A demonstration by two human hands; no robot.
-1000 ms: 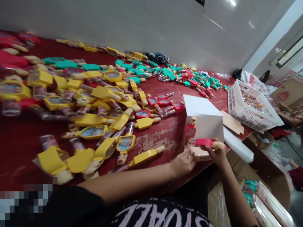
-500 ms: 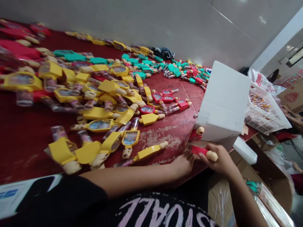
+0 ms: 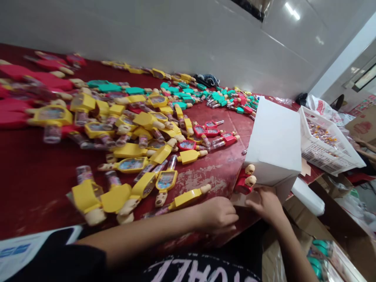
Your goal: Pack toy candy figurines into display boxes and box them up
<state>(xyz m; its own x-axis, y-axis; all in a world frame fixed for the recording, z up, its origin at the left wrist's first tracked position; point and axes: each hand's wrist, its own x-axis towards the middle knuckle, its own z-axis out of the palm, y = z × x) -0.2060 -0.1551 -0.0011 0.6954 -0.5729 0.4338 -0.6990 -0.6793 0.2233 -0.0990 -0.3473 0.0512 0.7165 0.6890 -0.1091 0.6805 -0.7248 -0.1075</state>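
Note:
My left hand (image 3: 221,213) hovers low over the table's front edge, right of a yellow plastic toy (image 3: 186,197). Its fingers are curled in and nothing shows in them. My right hand (image 3: 266,204) is at the open lower end of a white cardboard box (image 3: 274,137), thumb apart from the fingers and no toy visible in it. Some of its fingertips are hidden by the box. Two red toys (image 3: 244,185) with tan animal heads (image 3: 250,181) stand one beside the other at the box's opening, left of my right hand.
Yellow toys (image 3: 132,164), red toys (image 3: 35,76) and green toys (image 3: 185,94) with clear tubes are heaped across the red table (image 3: 38,172). Beyond the box is a white basket (image 3: 329,156) of small parts. Cardboard cartons (image 3: 343,231) stand below right. A grey wall (image 3: 147,35) borders the table.
The red toy that my right hand held now stands by the other one at the box's opening, let go. My left hand has drawn back leftward from the box, its fingers curling.

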